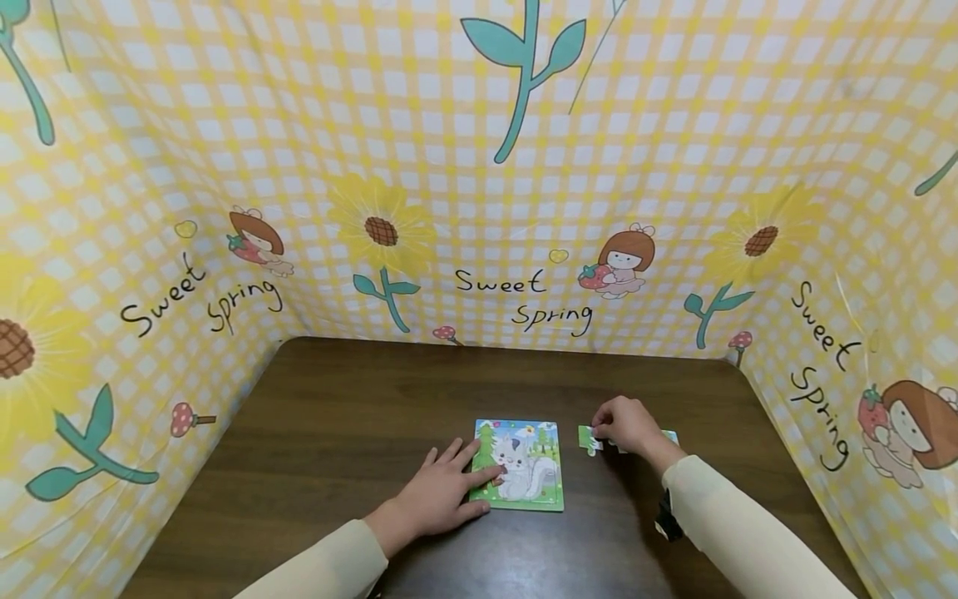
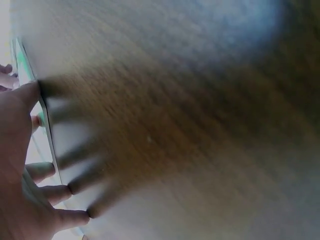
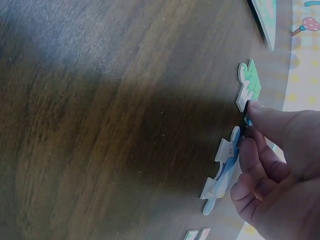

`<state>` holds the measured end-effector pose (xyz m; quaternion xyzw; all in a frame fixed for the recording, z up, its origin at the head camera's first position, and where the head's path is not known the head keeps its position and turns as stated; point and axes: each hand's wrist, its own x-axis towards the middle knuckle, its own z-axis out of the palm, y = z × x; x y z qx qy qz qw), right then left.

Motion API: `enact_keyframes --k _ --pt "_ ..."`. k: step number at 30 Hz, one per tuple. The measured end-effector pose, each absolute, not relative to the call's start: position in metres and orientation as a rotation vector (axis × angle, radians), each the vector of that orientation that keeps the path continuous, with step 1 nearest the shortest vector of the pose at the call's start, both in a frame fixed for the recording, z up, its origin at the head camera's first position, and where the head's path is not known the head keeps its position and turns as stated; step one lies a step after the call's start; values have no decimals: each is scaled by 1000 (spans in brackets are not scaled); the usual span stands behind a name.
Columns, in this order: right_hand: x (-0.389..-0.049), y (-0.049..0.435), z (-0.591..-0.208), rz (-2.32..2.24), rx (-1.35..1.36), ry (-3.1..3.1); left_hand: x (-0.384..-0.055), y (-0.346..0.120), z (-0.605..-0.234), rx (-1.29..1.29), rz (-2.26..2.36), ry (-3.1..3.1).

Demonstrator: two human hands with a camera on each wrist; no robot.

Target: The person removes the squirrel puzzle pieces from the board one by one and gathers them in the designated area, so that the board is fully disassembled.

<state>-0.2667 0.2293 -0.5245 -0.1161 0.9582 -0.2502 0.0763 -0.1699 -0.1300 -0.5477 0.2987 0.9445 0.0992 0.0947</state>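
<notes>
A square jigsaw puzzle (image 1: 529,480) with a white squirrel picture lies on the brown table. My left hand (image 1: 432,492) has its fingers spread, resting on the puzzle's left edge; the left wrist view shows the fingertips (image 2: 70,191) along that edge. Right of the puzzle, my right hand (image 1: 629,424) pinches a small puzzle piece between thumb and forefinger, mostly hidden by the fingers. Close to the fingertips lies a green and white piece (image 3: 250,85). On the hand's other side is a blue and white piece (image 3: 224,167).
More puzzle pieces (image 1: 671,435) lie partly behind the right wrist. The brown table (image 1: 337,416) is enclosed at the back and sides by a yellow checked cloth (image 1: 479,216) with printed flowers.
</notes>
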Motion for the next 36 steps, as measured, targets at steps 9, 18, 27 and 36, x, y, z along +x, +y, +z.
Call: enact_keyframes --k 9,18,27,36 --pt "-262 226 -519 -810 -405 2845 -173 -129 -542 950 194 2792" --pt "-245 204 -504 -876 -650 2750 -173 -115 -534 1082 176 2806" --pt "-227 175 -517 -857 -787 2710 -167 -91 -543 1223 176 2738" --pt "-226 163 -528 -803 -860 2720 -164 -85 -550 1250 99 2742"
